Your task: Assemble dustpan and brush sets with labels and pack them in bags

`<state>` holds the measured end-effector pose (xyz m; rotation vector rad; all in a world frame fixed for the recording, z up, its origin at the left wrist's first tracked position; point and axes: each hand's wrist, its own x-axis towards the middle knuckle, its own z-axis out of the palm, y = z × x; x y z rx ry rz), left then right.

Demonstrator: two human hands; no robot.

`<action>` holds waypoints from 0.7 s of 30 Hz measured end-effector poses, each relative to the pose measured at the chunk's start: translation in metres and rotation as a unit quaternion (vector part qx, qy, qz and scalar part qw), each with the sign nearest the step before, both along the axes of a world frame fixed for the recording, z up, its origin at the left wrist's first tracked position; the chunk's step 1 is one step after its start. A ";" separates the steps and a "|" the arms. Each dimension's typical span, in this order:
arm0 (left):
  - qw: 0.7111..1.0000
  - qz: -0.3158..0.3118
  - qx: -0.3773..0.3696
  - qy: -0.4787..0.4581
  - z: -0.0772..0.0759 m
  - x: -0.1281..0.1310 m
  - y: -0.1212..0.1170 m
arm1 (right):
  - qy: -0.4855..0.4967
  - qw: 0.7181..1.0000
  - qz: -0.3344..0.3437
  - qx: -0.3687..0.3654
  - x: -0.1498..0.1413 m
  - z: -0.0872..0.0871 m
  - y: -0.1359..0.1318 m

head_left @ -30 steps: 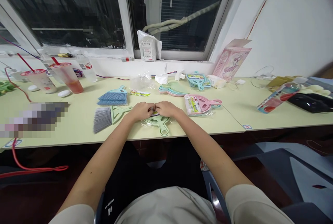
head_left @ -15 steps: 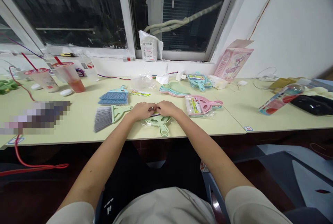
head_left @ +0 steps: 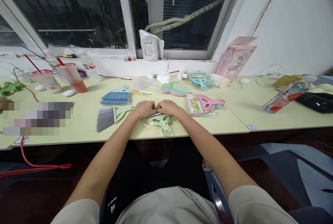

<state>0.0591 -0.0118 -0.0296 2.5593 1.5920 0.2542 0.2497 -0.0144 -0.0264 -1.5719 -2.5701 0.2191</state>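
Together, both hands (head_left: 157,108) palms down, fingers curled, over green dustpan (head_left: 163,121).

A white N (head_left: 112,208) is on the black pants (head_left: 125,182). The print on the green pack (head_left: 161,121), white bag (head_left: 150,47) and pink box (head_left: 236,60) is too small to read.

Bare worktop (head_left: 234,120) opens to the right of the pink set (head_left: 205,104) — a clear lane as far as the tilted bottle (head_left: 286,96). On the left, the gray brush (head_left: 105,118) and blue brush (head_left: 116,97) block sideways passage; beyond them, bare surface runs toward the cups.
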 end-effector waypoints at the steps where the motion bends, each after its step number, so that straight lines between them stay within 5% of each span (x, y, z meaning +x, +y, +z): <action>1: 1.000 0.004 0.001 -0.002 0.000 0.000 0.000 | 0.001 1.000 0.002 0.004 0.000 0.000 0.000; 13: 0.998 0.004 -0.055 -0.009 0.009 -0.004 0.002 | -0.073 0.997 -0.021 -0.030 -0.006 0.012 0.000; 21: 0.999 0.013 -0.039 0.028 0.012 -0.013 0.000 | -0.137 0.990 -0.016 0.010 0.001 0.017 0.001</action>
